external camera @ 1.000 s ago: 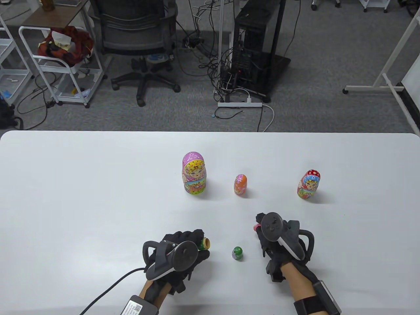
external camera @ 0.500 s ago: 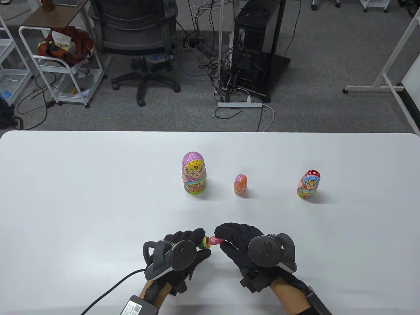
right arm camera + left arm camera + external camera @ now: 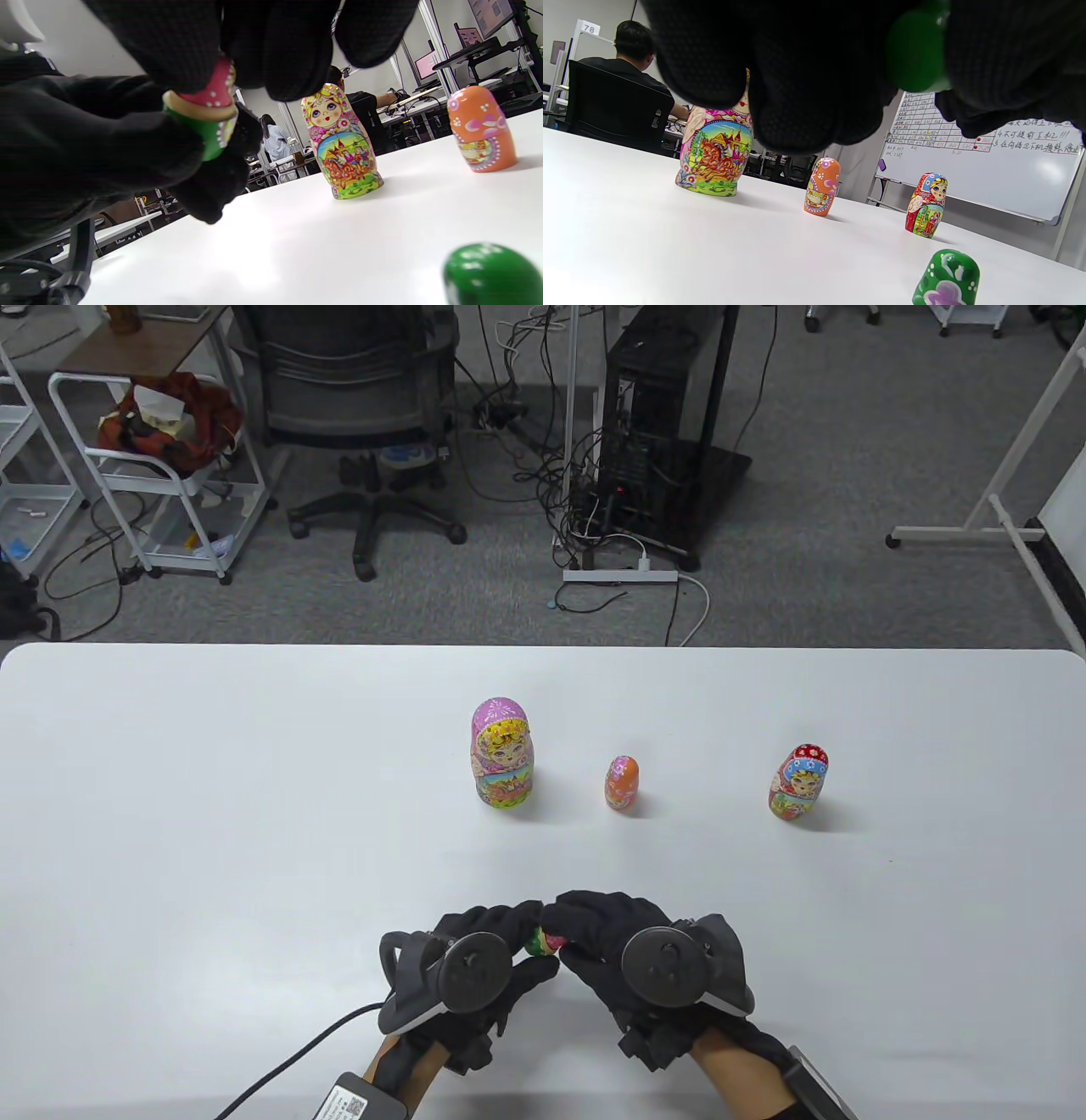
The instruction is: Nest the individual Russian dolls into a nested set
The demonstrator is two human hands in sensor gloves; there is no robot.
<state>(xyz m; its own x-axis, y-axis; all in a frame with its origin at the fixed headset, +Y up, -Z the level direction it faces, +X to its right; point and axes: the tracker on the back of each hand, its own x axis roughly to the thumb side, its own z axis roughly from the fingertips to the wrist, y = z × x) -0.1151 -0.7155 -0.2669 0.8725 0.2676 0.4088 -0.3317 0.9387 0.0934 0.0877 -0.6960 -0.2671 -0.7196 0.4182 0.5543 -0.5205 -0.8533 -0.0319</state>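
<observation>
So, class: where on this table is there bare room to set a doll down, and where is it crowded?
Bare table lies left of the pink doll, and right of the red doll. It is crowded near the front, where the left hand and right hand meet beside the green top.

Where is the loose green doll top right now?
The green wooden doll top sits on the white table, bottom right in both wrist views; the right hand hides it in the table view.
</observation>
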